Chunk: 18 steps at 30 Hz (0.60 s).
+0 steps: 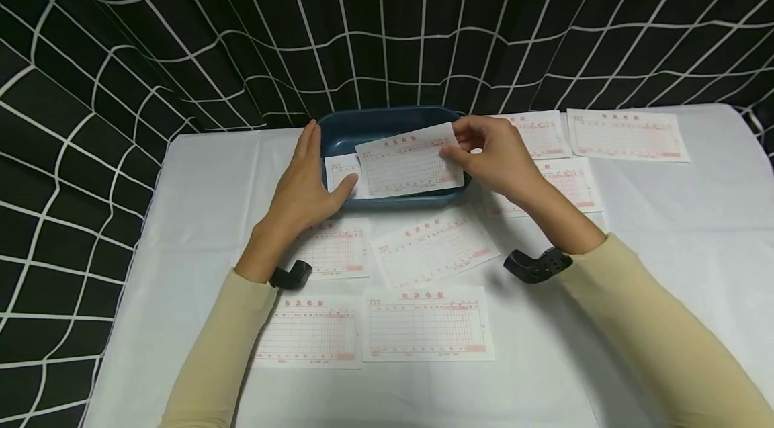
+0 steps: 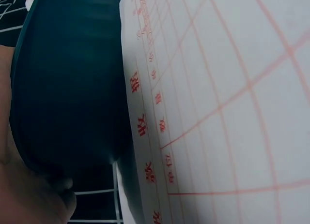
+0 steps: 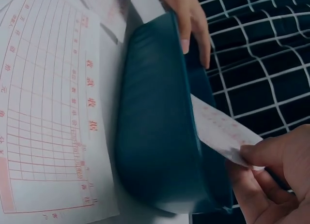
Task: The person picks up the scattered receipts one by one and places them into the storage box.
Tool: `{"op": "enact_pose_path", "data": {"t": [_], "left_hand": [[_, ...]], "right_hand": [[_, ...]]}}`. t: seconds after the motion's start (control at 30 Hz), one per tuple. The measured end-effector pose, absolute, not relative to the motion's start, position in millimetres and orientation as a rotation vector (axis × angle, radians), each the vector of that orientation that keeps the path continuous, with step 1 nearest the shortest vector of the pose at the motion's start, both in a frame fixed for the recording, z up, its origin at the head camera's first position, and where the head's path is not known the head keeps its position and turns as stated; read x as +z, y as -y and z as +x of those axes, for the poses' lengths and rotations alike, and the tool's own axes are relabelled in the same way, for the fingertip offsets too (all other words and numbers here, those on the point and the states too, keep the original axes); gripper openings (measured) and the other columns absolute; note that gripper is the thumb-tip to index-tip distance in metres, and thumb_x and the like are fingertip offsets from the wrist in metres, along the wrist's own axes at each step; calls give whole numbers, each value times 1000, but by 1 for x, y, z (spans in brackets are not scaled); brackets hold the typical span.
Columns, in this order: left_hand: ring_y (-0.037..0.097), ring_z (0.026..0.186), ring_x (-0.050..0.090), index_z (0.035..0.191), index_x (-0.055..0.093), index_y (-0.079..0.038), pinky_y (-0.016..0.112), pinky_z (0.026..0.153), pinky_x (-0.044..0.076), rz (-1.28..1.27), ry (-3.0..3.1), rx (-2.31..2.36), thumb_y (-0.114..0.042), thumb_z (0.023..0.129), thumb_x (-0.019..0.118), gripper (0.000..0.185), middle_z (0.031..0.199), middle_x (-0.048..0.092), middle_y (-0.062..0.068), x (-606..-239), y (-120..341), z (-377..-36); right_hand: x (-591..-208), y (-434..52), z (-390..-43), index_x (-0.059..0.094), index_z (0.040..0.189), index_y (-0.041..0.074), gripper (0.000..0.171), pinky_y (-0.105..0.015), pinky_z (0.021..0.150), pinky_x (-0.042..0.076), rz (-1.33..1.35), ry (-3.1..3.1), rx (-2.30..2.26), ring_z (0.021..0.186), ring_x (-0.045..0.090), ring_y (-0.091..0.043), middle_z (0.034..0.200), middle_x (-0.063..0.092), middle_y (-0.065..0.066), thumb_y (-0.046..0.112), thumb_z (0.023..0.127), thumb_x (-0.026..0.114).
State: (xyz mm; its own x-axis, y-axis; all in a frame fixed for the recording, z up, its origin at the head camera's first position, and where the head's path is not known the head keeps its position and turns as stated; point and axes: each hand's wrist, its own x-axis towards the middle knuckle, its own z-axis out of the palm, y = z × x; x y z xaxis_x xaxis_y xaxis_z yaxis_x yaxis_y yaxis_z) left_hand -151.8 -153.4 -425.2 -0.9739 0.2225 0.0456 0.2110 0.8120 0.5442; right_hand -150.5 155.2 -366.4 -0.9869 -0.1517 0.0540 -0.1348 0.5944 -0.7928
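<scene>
A dark teal plastic basin stands near the table's far edge. My right hand pinches the right end of a receipt slip with red print between thumb and fingers. In the right wrist view the slip slants over the basin's rim. A second slip shows beneath it on the left, inside the basin. My left hand rests at the basin's left end, fingers straight along its outside and thumb reaching over the rim by the lower slip. Whether this thumb presses the paper is unclear.
Several receipt slips lie on the white-covered table: a front pair including one slip, a tilted slip before the basin, and more at right, including one slip. A black curtain with white grid lines hangs behind.
</scene>
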Motion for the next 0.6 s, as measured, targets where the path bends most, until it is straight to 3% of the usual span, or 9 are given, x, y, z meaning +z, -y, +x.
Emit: {"op": "enact_pose_path", "data": {"t": [0.23,0.33,0.4,0.47,0.6], "left_hand": [[30,168,13,170,7,-2,54,132,26,352,-2947,913,-49,95,68,108,181,0,8,-427,154,-152],[29,168,11,170,6,-3,53,133,24,353,-2943,906,-50,96,68,108,181,-2,7,-429,154,-152],[29,169,9,170,6,-2,53,134,23,358,-2944,903,-50,96,67,107,181,-2,8,-429,155,-152],[28,169,6,170,6,-2,53,134,21,362,-2942,908,-50,96,67,107,181,-3,9,-430,155,-152],[27,169,6,170,5,-3,53,134,21,360,-2942,928,-50,97,66,106,181,-4,8,-430,157,-152]], "right_hand": [[-374,-153,-152,69,129,-3,35,-10,76,45,-294,-2811,-1340,97,73,-28,114,75,-22,4,95,74],[-375,-154,-151,65,136,-3,42,-19,87,56,-303,-2843,-1340,104,74,-34,118,74,-24,1,95,72],[-376,-155,-149,63,139,-4,45,-32,98,61,-319,-2875,-1349,112,73,-36,122,72,-24,-1,95,71],[-376,-157,-147,62,139,-5,45,-47,105,58,-346,-2922,-1363,120,70,-38,128,69,-25,-2,95,71],[-375,-160,-143,65,135,-4,42,-52,112,53,-434,-3035,-1381,127,65,-39,134,66,-23,-1,94,73]]}}
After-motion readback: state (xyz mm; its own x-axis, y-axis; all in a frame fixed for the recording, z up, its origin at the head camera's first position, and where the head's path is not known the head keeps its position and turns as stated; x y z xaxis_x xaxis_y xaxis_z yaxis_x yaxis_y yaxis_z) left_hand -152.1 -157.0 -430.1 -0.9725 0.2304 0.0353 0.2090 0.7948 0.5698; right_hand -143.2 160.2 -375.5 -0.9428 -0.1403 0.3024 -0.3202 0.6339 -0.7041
